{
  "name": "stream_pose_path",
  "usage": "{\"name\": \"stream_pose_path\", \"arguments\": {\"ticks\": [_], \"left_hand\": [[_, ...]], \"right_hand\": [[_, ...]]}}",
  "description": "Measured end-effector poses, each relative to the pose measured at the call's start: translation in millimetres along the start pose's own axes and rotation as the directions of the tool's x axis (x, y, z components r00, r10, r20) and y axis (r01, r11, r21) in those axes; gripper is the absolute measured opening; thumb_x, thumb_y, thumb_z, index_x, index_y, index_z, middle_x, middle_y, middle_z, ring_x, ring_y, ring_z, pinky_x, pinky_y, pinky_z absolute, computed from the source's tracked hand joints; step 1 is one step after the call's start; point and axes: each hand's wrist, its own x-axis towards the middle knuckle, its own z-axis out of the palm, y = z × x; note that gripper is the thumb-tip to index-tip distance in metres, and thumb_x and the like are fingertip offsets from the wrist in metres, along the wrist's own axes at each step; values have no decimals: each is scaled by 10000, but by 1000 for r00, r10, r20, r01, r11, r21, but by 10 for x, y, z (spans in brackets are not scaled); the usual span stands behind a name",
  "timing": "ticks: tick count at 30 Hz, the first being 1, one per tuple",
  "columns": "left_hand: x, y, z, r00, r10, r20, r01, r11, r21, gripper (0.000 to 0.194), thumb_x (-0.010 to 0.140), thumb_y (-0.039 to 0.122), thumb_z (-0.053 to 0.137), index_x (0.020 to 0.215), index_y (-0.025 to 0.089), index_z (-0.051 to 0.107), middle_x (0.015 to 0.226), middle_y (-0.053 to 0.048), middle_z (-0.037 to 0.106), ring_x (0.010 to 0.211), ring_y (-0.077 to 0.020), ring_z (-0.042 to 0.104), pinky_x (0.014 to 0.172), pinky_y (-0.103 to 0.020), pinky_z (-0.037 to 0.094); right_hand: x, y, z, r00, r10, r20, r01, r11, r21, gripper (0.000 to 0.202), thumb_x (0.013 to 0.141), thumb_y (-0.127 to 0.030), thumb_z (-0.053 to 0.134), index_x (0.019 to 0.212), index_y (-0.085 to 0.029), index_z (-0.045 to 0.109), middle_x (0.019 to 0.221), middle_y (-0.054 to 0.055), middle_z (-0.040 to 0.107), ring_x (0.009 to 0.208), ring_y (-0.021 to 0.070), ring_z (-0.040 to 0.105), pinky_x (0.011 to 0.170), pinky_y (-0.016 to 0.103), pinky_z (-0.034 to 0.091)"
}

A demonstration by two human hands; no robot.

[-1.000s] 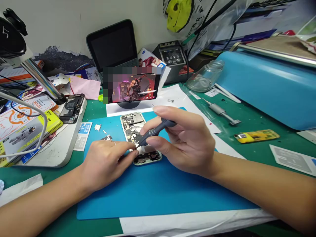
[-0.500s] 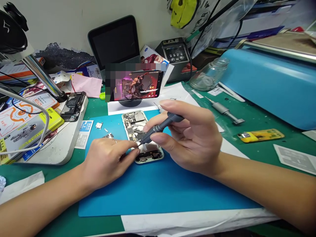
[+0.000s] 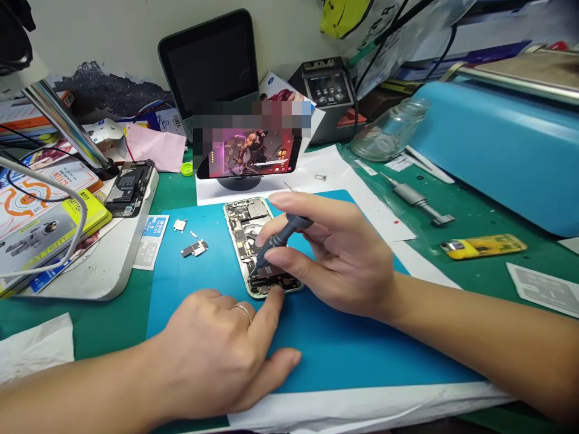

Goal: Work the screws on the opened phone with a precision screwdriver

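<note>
The opened phone [image 3: 239, 232] lies on the blue mat [image 3: 362, 361], at the center of the tabletop [image 3: 108, 319], its top end tipped toward 11 o'clock. The right hand [image 3: 348, 259] grips a screwdriver [image 3: 292, 228] between thumb and fingers, the handle leaning toward 1 o'clock and the tip down at the phone's lower part; whether it touches a screw, I cannot tell. The left hand [image 3: 217, 349] is open and holds nothing: its index finger touches the phone's bottom edge at 6 o'clock, the thumb spread apart.

At 9 o'clock from the opened phone, a dark part [image 3: 194, 248] and a pale part [image 3: 180, 225] lie on the mat. The lit phone [image 3: 253, 154] stands at 12 o'clock, the glass jar [image 3: 389, 132] at 2, and the yellow cutter [image 3: 486, 247] lies at 3.
</note>
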Motion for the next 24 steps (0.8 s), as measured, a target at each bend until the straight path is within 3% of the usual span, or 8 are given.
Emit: {"name": "stream_pose_path", "arguments": {"ticks": [6, 10, 17, 24], "left_hand": [[7, -10, 8, 998, -35, 60, 34, 999, 18, 648, 1155, 380, 162, 1265, -19, 660, 603, -29, 671, 448, -220, 638, 428, -388, 487], [4, -5, 9, 997, -32, 69, 32, 999, -1, 625, 1153, 386, 192, 1273, -26, 647, 628, -35, 689, 462, -230, 652, 433, -399, 505], [16, -15, 19, 998, -27, 64, 28, 999, -18, 604, 1149, 369, 217, 1260, -38, 649, 623, -43, 684, 451, -236, 642, 422, -404, 509], [5, -12, 25, 996, -30, 81, 30, 999, -10, 583, 1148, 373, 243, 1277, -35, 640, 629, -43, 686, 451, -236, 638, 420, -402, 510]], "right_hand": [[-7, -25, -9, 998, 28, 63, -26, 999, -32, 700, 957, -101, 696, 1554, -378, 456, 1280, 20, 734, 969, 146, 768, 866, 299, 675], [-9, -16, -15, 997, -1, 76, 3, 1000, -27, 695, 955, -114, 703, 1554, -374, 463, 1238, 13, 744, 939, 138, 769, 855, 268, 676], [-9, -11, -9, 997, 2, 83, -3, 1000, 9, 733, 944, -115, 712, 1549, -443, 459, 1386, -6, 705, 939, 154, 780, 800, 287, 696], [-8, -10, -6, 997, -11, 78, 8, 999, 31, 729, 944, -88, 704, 1550, -423, 476, 1414, -10, 685, 970, 130, 769, 812, 250, 684]]}}
